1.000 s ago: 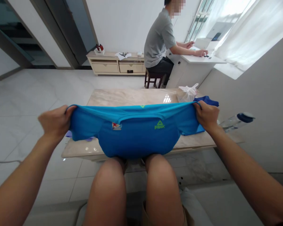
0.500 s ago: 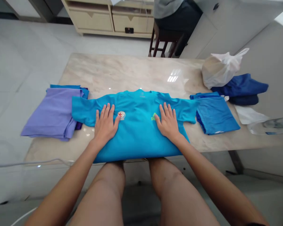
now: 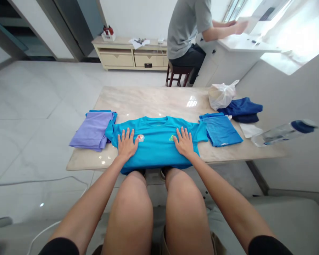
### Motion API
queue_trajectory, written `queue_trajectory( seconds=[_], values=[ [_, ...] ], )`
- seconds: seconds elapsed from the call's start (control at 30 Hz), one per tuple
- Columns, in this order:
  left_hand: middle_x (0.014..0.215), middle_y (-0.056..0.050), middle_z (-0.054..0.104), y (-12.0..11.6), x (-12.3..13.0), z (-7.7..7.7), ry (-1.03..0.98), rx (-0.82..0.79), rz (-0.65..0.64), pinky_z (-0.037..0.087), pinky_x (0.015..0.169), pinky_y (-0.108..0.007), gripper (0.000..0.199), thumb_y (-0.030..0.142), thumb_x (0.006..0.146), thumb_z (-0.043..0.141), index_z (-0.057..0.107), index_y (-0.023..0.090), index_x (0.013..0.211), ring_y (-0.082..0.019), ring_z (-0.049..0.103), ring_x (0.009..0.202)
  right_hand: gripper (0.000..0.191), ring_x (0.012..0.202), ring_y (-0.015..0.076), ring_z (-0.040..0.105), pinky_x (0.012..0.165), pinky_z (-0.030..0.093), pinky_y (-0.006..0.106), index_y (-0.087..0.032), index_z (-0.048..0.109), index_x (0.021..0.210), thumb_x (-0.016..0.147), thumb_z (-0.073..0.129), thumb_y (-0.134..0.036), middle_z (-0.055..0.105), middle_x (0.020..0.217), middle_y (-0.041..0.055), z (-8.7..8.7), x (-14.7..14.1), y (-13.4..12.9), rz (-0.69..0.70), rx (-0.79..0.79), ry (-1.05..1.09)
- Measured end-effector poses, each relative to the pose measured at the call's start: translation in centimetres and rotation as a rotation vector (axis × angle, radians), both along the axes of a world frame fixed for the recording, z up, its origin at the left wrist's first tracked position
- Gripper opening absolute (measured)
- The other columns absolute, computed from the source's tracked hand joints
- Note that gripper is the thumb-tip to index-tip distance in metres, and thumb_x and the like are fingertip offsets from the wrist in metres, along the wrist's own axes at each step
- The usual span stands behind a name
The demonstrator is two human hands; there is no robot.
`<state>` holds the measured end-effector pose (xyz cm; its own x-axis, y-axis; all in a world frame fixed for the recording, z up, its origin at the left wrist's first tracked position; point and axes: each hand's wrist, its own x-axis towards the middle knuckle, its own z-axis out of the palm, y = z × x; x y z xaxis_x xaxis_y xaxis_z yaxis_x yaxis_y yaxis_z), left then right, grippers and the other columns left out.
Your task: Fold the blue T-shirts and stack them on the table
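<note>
While the left hand [image 3: 127, 144] and right hand [image 3: 184, 142] lie open and flat on a turquoise T-shirt [image 3: 156, 150] at the marble table's [image 3: 149, 101] near edge, a folded lavender shirt [image 3: 91, 130] sits just left, a folded blue shirt [image 3: 220, 131] just right; farther off, a co-worker [image 3: 186, 35] sits at a white desk [image 3: 241, 42].

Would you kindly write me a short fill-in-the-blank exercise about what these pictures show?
The left hand and right hand rest on a turquoise T-shirt with their fingers ____. The folded garment left of the T-shirt is ____. The white plastic bag stands beside a folded pile of ____ clothing. The co-worker at the far desk sits on a dark wooden ____.

Missing words in order: spread; purple; dark blue; stool.
</note>
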<state>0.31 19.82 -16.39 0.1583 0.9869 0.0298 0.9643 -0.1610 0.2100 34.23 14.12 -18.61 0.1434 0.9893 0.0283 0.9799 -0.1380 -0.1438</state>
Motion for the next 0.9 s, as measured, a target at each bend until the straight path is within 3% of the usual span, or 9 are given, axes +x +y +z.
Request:
queue_trajectory(
  seconds=[0.1, 0.2, 0.5, 0.7, 0.83, 0.9],
  values=[
    [0.186, -0.01, 0.022, 1.1, 0.2, 0.1, 0.017, -0.041, -0.012, 0.012, 0.139, -0.066, 0.076, 0.057, 0.112, 0.031, 0.034, 0.019, 0.178, -0.039, 0.015, 0.174, 0.067, 0.173, 0.031, 0.019, 0.139, 0.019, 0.056, -0.019, 0.036, 0.177, 0.118, 0.021, -0.045, 0.023, 0.186, 0.011, 0.3, 0.6, 0.7, 0.007, -0.026, 0.02],
    [0.187, -0.009, 0.022, 3.7, 0.6, 0.1, 0.019, -0.051, -0.021, 0.011, 0.14, -0.065, 0.076, 0.058, 0.112, 0.03, 0.034, 0.021, 0.178, -0.038, 0.015, 0.174, 0.067, 0.173, 0.0302, 0.019, 0.139, 0.018, 0.054, -0.016, 0.034, 0.178, 0.117, 0.022, -0.043, 0.022, 0.186, 0.0121, 0.3, 1.4, 3.0, -0.03, -0.029, 0.035],
    [0.186, -0.011, 0.023, 15.7, 2.3, -0.9, -0.043, -0.019, -0.059, 0.011, 0.138, -0.069, 0.076, 0.06, 0.11, 0.03, 0.035, 0.023, 0.177, -0.037, 0.015, 0.174, 0.074, 0.172, 0.0355, 0.019, 0.137, 0.019, 0.064, -0.014, 0.031, 0.178, 0.115, 0.026, -0.053, 0.022, 0.186, 0.0159, -2.0, 4.6, 14.9, -0.024, 0.045, 0.052],
    [0.188, -0.009, 0.02, 22.9, 3.1, -1.1, -0.021, -0.047, -0.07, 0.01, 0.138, -0.068, 0.075, 0.056, 0.111, 0.027, 0.032, 0.023, 0.178, -0.035, 0.011, 0.175, 0.074, 0.172, 0.0337, 0.019, 0.137, 0.02, 0.062, -0.015, 0.028, 0.179, 0.116, 0.024, -0.054, 0.02, 0.187, 0.0137, -2.2, 5.9, 23.7, -0.003, 0.007, 0.008],
    [0.189, -0.01, 0.015, 26.5, 3.2, -1.5, 0.004, -0.085, -0.045, 0.022, 0.136, -0.067, 0.08, 0.06, 0.111, 0.027, 0.021, 0.022, 0.181, -0.036, 0.012, 0.174, 0.074, 0.172, 0.0337, 0.018, 0.137, 0.018, 0.062, -0.012, 0.028, 0.178, 0.119, 0.026, -0.055, 0.02, 0.186, 0.0169, -1.4, 6.0, 26.5, -0.009, 0.017, 0.056],
    [0.189, -0.01, 0.013, 28.2, 3.1, -1.9, -0.001, -0.094, -0.044, 0.022, 0.136, -0.066, 0.083, 0.061, 0.111, 0.028, 0.015, 0.019, 0.181, -0.036, 0.011, 0.174, 0.073, 0.172, 0.0348, 0.014, 0.136, 0.014, 0.063, -0.007, 0.024, 0.178, 0.121, 0.026, -0.052, 0.016, 0.186, 0.0208, -1.0, 5.9, 27.1, -0.007, -0.001, 0.069]
  ],
)
